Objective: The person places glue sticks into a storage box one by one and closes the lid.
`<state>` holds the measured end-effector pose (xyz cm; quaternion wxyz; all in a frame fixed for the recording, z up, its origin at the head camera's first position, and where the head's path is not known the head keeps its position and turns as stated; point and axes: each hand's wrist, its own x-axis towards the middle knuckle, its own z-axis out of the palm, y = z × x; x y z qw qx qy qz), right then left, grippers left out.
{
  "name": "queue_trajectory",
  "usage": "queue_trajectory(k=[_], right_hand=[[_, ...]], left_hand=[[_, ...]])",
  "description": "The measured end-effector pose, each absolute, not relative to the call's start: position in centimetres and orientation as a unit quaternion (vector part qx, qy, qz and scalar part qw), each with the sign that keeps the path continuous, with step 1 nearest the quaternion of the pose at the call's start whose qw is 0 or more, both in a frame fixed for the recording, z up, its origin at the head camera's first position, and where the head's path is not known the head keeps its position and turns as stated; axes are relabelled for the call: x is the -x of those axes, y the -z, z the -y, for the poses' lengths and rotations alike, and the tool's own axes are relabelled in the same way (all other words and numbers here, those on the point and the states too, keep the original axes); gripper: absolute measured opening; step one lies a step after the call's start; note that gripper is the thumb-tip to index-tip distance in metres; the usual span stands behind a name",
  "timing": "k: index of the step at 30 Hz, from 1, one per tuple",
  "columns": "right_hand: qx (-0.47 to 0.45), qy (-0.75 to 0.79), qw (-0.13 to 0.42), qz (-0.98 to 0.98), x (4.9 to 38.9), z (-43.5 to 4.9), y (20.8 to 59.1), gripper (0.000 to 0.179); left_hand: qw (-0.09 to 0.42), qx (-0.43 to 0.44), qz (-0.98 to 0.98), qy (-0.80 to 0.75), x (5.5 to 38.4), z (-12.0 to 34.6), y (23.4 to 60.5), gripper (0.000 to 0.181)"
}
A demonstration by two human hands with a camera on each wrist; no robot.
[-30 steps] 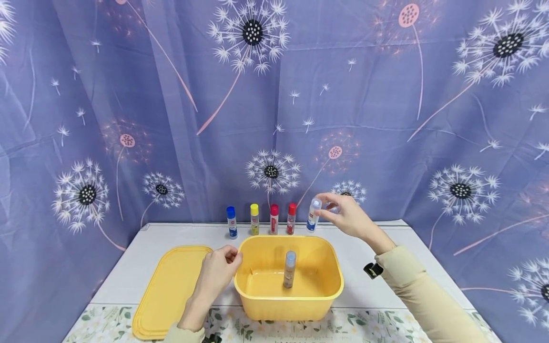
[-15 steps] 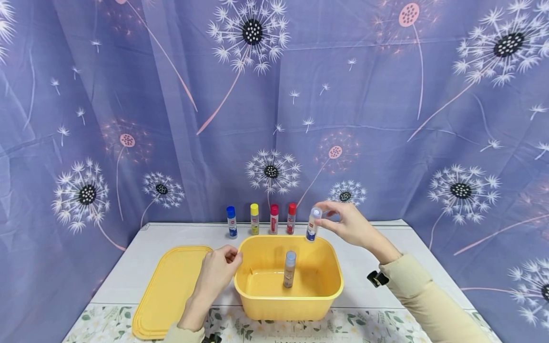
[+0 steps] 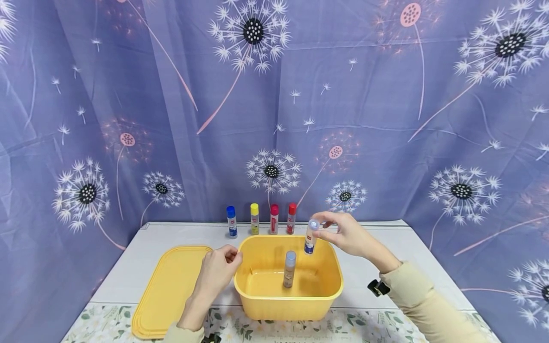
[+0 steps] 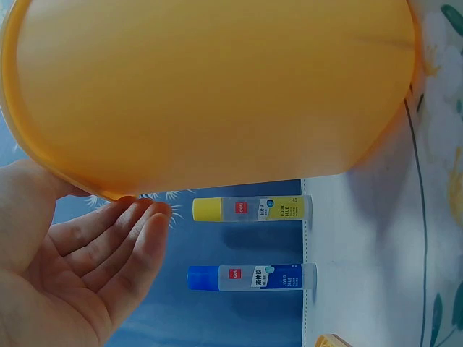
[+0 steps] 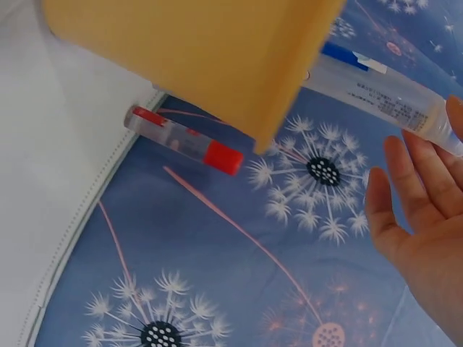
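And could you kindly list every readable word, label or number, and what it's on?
"deli": yellow-capped bottle and blue-capped bottle
"LIQUID GLUE": both bottles
"液体胶": blue-capped bottle
Too small or blurred: all other print, as on the held bottle, red-capped bottles and tablecloth.

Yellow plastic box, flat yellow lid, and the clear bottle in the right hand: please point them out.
Yellow plastic box point(image 3: 286, 310): head view, outer front wall.
Flat yellow lid point(image 3: 169, 290): head view, top face.
Clear bottle point(image 5: 376, 92): right wrist view, side of body.
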<state>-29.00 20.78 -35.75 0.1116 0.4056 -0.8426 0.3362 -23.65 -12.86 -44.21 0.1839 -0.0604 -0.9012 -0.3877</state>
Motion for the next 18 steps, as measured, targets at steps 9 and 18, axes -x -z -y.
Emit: queue_trajectory(k=[9,18], right_hand=[[-0.424,-0.298,0.064,0.853,28.7,-20.3,37.5,0.023],[-0.467,-0.244,0.02,0.85,28.8,-19.8,38.5,0.024]], left_hand=[[0.179,0.059,0.902,0.389,23.6,12.9,44.1,0.008],[0.174,0.058,0.901,0.394,23.6,12.9,44.1,0.008]])
